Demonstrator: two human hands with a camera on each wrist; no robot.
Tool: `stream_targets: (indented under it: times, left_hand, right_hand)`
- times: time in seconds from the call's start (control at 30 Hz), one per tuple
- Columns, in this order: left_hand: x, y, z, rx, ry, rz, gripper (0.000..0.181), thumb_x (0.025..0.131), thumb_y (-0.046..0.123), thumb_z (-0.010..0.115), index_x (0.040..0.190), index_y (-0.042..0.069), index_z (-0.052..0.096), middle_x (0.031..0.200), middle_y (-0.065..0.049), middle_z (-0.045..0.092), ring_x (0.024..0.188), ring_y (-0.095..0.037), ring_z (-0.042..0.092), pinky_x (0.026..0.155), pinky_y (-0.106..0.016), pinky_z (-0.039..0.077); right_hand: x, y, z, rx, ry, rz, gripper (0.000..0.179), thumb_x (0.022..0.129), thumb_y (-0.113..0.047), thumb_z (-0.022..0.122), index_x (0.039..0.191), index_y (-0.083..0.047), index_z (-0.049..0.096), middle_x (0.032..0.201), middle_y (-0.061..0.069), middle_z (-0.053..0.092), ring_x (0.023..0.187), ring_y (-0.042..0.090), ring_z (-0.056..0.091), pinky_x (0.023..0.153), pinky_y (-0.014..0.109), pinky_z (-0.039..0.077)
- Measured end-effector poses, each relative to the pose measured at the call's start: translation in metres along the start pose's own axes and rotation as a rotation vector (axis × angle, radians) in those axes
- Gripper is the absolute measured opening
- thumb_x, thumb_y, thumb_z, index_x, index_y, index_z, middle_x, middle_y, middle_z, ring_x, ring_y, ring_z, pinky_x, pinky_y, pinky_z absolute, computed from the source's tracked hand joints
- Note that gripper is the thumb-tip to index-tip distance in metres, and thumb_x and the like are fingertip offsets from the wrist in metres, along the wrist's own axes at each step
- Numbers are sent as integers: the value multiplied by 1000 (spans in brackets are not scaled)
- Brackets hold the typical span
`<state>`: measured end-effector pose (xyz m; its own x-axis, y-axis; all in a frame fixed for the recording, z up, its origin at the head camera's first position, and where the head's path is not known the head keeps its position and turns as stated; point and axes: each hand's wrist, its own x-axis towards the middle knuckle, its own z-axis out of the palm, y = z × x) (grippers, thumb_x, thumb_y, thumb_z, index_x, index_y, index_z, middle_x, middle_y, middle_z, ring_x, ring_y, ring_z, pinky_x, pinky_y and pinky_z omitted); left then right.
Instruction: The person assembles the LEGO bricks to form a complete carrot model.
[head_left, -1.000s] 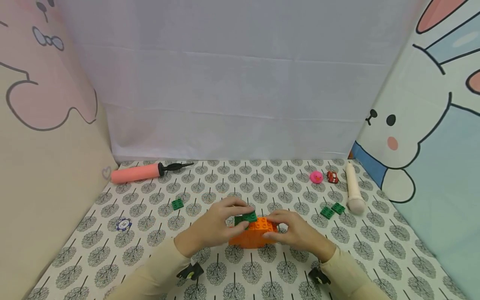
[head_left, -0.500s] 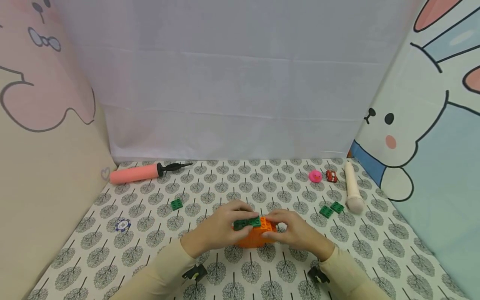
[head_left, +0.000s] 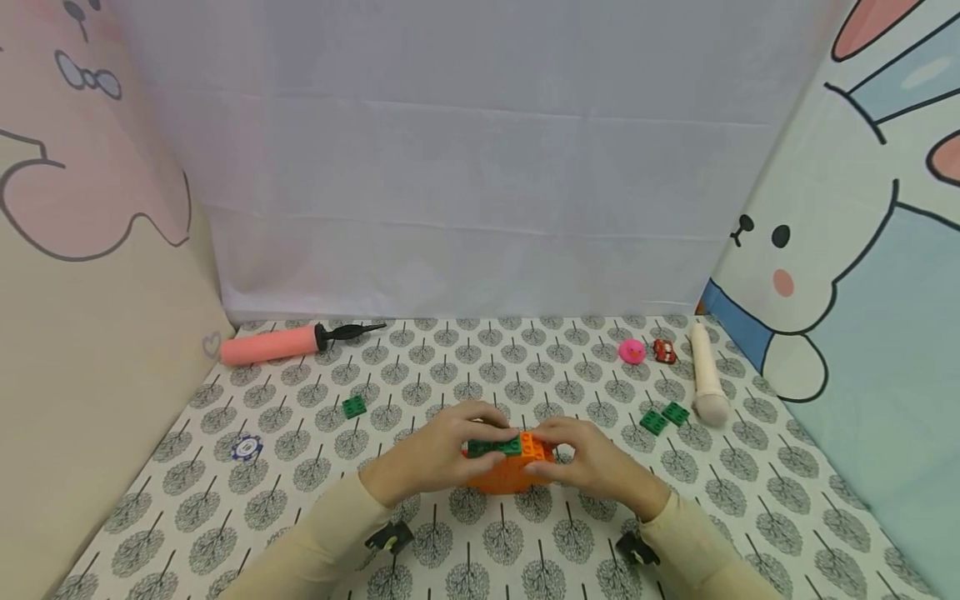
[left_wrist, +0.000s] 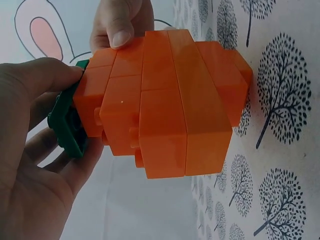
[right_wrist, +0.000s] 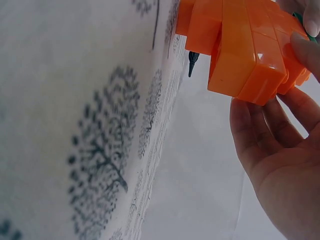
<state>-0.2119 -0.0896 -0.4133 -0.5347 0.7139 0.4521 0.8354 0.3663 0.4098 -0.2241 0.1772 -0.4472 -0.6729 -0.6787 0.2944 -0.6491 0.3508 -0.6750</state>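
A stepped block of joined orange toy bricks stands on the table between both hands, widest around its middle. My left hand pinches a green toy brick between thumb and fingers at the left of the block's top. In the left wrist view that green brick lies against the top orange layer, and part of it juts past the edge with its hollow underside showing. My right hand grips the block's right side, thumb in front and fingers behind; orange studs show between the two hands.
A loose green brick and a poker chip lie to the left. Two more green bricks are at right, near a toy microphone, a pink duck and a red toy car. A pink hand pump lies back left.
My left hand has shifted slightly right and brought the green brick down onto the top of the orange block. My right hand has kept its grip in place.
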Motion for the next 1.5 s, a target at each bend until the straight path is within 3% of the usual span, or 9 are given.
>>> stream_targets:
  times: [0.4, 0.6, 0.77, 0.93, 1.03, 1.23, 1.37, 1.5]
  left_hand:
    - [2, 8, -5, -47, -45, -87, 34, 92, 15, 71, 125, 10, 69, 116, 3, 62, 99, -7, 55, 82, -18, 52]
    - [4, 9, -7, -39, -60, -103, 34, 93, 16, 70, 126, 11, 68, 116, 3, 62, 100, -7, 55, 84, -19, 52]
    - [4, 5, -6, -60, -66, -99, 34, 93, 16, 70, 126, 11, 69, 116, 2, 63, 98, -8, 56, 83, -19, 52]
    - [-5, -5, 3, -82, -37, -90, 39, 92, 18, 72, 130, 15, 67, 122, 0, 64, 103, -9, 58, 84, -20, 53]
    - [-13, -9, 8, -88, -38, -138, 53, 90, 20, 74, 141, 19, 58, 122, 0, 64, 102, -8, 59, 85, -22, 54]
    - [-25, -13, 14, -190, -54, -328, 72, 87, 24, 76, 151, 19, 43, 122, 6, 65, 105, -5, 62, 93, -24, 53]
    - [-30, -16, 17, -260, -31, -437, 65, 85, 32, 79, 142, 19, 52, 117, 11, 66, 105, -6, 63, 94, -25, 53]
    - [-35, -19, 19, -279, -29, -468, 45, 83, 35, 79, 122, 19, 64, 108, 13, 66, 102, -7, 64, 92, -25, 54]
  right_hand:
    - [0, 0, -1, 12, -3, -3, 37, 94, -31, 70, 128, -17, 68, 113, -7, 66, 90, 7, 60, 73, 39, 57]
    - [1, -2, -2, 13, 5, -6, 36, 94, -29, 70, 128, -15, 68, 112, -4, 67, 89, 8, 60, 72, 39, 57]
    - [1, -2, -3, 12, -1, -10, 37, 94, -29, 70, 129, -15, 68, 110, -6, 66, 85, 8, 59, 70, 39, 56]
    - [-1, -1, -1, 4, 4, 1, 36, 94, -31, 70, 128, -17, 68, 111, -8, 66, 89, 7, 59, 72, 38, 56]
    - [-1, -1, 0, -1, 3, 11, 36, 94, -33, 70, 126, -18, 69, 111, -9, 66, 91, 7, 60, 76, 38, 56]
    - [-1, -1, 0, -4, 12, 17, 37, 93, -33, 71, 125, -15, 69, 110, -7, 66, 91, 8, 60, 77, 37, 56]
    - [-1, -2, -1, 0, 5, 35, 38, 93, -33, 72, 126, -15, 69, 111, -6, 66, 91, 8, 60, 77, 38, 56]
    - [-1, -3, -1, -10, -2, 54, 40, 92, -36, 72, 126, -14, 69, 112, -6, 66, 93, 8, 60, 79, 38, 56]
